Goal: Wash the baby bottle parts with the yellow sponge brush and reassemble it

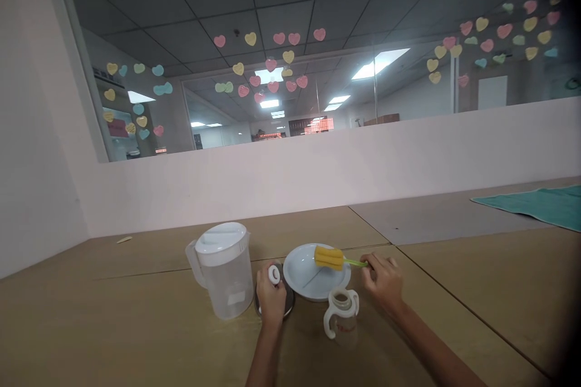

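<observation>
My left hand (271, 299) is closed round a small white ring-shaped bottle cap (274, 274), its opening facing up. Beneath that hand lies a dark round object with a pale rim (288, 302), mostly covered. My right hand (385, 278) pinches the thin green handle of a bottle brush (329, 257). The brush's yellow sponge head is over a white bowl (297, 275). Nearer to me, between my hands, stands a clear baby bottle (344, 323) with white side handles and an uncovered mouth.
A translucent pitcher (229, 284) with a white lid stands left of my left hand. At the far right lies a green cloth (544, 205). A small flat tan piece (124, 239) rests near the wall. Behind the wooden table (149, 326) rises a low wall below a window.
</observation>
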`<act>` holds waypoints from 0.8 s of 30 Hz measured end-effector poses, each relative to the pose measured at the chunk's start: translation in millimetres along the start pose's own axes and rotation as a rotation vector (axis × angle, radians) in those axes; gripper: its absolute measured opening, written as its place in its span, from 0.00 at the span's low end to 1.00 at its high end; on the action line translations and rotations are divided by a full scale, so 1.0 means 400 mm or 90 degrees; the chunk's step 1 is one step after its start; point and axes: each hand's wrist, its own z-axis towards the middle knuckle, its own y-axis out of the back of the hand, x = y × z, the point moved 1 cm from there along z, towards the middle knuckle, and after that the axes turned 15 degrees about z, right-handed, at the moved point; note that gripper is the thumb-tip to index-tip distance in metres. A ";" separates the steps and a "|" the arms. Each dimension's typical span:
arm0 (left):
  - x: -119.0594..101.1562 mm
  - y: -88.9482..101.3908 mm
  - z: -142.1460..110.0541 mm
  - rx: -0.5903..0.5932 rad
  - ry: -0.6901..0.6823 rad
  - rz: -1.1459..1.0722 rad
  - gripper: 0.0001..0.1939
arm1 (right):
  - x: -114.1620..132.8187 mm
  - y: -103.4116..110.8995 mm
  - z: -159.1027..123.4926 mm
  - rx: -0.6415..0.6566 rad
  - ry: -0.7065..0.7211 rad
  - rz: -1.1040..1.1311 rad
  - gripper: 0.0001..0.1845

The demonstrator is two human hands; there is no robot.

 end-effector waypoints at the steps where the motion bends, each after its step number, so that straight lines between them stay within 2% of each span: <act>1: 0.010 -0.001 0.000 0.006 -0.002 -0.002 0.21 | 0.001 0.001 0.001 0.003 0.002 -0.003 0.08; 5: 0.031 0.007 -0.002 0.069 0.022 0.013 0.19 | 0.006 0.003 0.002 0.016 0.021 -0.010 0.08; 12: -0.004 0.036 -0.020 0.096 -0.021 0.251 0.20 | 0.002 0.000 -0.003 0.035 0.033 -0.032 0.10; 19: -0.002 0.031 -0.024 0.231 0.008 0.399 0.18 | -0.005 -0.003 -0.008 0.059 0.022 -0.043 0.11; 24: -0.004 0.029 -0.030 0.252 -0.016 0.451 0.17 | -0.007 -0.005 -0.008 0.064 0.013 -0.045 0.11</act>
